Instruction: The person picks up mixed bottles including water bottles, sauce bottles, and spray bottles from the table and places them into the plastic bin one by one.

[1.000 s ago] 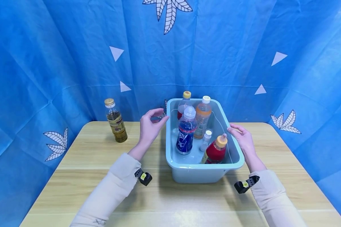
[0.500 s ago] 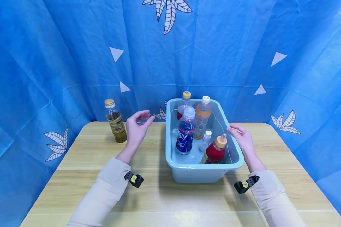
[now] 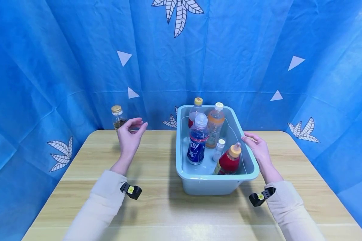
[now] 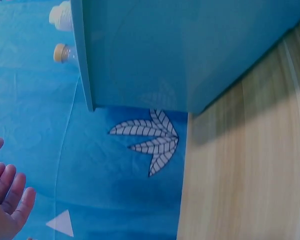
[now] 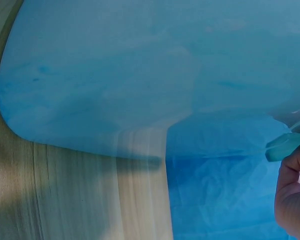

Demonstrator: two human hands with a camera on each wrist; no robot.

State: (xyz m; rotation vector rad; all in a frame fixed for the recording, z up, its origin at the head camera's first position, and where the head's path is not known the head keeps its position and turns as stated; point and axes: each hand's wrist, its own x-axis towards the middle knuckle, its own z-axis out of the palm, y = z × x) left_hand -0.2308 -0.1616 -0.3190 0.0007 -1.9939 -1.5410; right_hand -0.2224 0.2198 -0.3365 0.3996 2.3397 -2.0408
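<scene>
My left hand (image 3: 129,140) is in the air at the left, in front of a glass bottle (image 3: 118,117) with a gold cap and brownish liquid. It holds nothing, its fingers loosely bent, and hides the bottle's lower part. My right hand (image 3: 257,147) pinches the right rim of a light blue plastic basin (image 3: 214,185). Inside the basin stand a blue-labelled bottle (image 3: 196,144), an orange-banded bottle (image 3: 216,122) with a white cap, a yellow-capped bottle (image 3: 196,110) and a small white-capped bottle (image 3: 219,149). A red bottle (image 3: 229,162) with an orange cap leans near the front.
The basin rests on a light wooden table (image 3: 181,217). Behind and beside the table hangs a blue curtain (image 3: 244,50) with leaf and triangle prints. A thin white string (image 3: 231,129) runs along the basin's inner wall.
My left hand has moved left, away from the basin's left rim to the gold-capped bottle, and now covers much of it. The right hand has stayed at the basin's rim.
</scene>
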